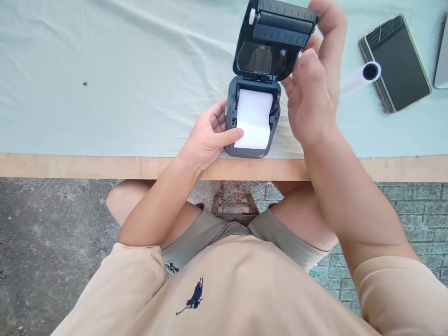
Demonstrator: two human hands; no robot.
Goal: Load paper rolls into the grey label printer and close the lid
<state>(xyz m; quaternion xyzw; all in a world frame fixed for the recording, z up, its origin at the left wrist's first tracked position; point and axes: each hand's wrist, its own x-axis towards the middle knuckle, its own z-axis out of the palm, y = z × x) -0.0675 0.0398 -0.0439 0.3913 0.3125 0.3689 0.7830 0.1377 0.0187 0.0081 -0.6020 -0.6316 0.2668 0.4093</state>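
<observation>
A small dark portable label printer [231, 135] lies near the table's front edge with its lid [287, 23] swung up. Inside its bay sits a roll of white paper [254, 112], the loose end lying toward me. My left hand [210, 133] grips the printer's left side, its thumb pressing on the paper's left edge. At the lid's right edge is my right hand [315, 79], slightly blurred, with fingers curled around the lid's upper right corner and side. The fingertips behind the lid are hidden.
Right of my right hand lies a white tube-shaped roll with a dark end [364, 74], touching or overlapping a phone [399, 65]. A grey device [443, 60] is cut off at the right edge. Pale cloth [122, 93] covers the table behind its wooden front edge [87, 166].
</observation>
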